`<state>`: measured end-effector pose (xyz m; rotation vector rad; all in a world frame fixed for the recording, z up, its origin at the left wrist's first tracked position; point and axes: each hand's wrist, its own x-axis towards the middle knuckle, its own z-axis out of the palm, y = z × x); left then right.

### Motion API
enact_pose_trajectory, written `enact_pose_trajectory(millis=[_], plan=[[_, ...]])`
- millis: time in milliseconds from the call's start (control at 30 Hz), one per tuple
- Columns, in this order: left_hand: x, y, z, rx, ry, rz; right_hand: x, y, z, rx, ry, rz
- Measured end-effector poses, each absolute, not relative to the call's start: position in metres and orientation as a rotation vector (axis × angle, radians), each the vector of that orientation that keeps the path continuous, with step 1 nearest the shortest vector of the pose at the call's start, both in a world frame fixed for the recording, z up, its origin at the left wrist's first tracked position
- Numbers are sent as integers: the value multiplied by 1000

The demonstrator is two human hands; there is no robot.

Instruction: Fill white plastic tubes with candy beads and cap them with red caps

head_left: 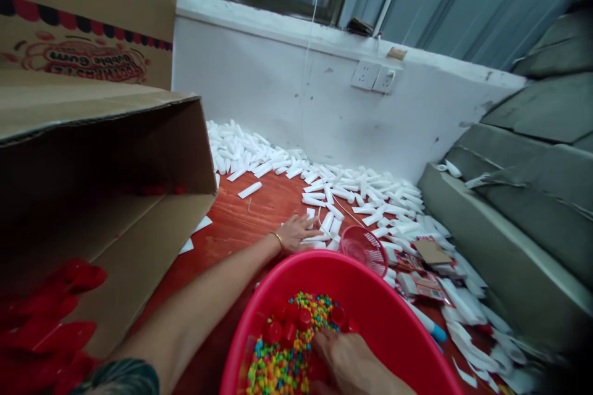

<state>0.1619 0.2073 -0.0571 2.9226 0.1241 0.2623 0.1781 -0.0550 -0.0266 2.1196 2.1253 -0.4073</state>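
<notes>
My left hand [296,233] reaches past the basin's far rim, its fingers stretched out over several white plastic tubes [327,222] on the floor. Inside the red plastic basin [407,321], my right hand [347,361] is low over small multicoloured candies [278,367]. Its fingers curl around a red plastic cap [317,367], partly hidden by the hand. More red caps [290,324] lie on the candies just beyond it. A small pink plastic basket [364,249] leans by the basin's far rim.
An open cardboard box [139,241] with red plastic pieces [60,308] inside stands at left. White tubes [245,151] are heaped along the wall [259,74]. At right are small printed packets [424,287] and stacked grey-green sacks or cartons [509,247]. Reddish flooring [231,222] shows between.
</notes>
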Motion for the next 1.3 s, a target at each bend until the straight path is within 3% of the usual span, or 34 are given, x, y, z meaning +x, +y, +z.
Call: enact_pose_trajectory(millis=[133,267,733,933,1133,1300], plan=[[190,200,-68,2924,59,143,189,-57,-48,2049,2329,-238],[183,189,-68,2891,211,194,191,-59,-50,2039,2314,-304],[6,132,-74,2624,1170,253,171,-57,-10,2062,2116,-702],[-32,110,-58,2570,1204,334,166,-49,-7,1929,2250,-551],[-57,104,-18,2541,1020,744,150,-48,2,1725,2306,-355],[-79,82,3,2249,990,773,123,-55,-1,1628,2244,-168]])
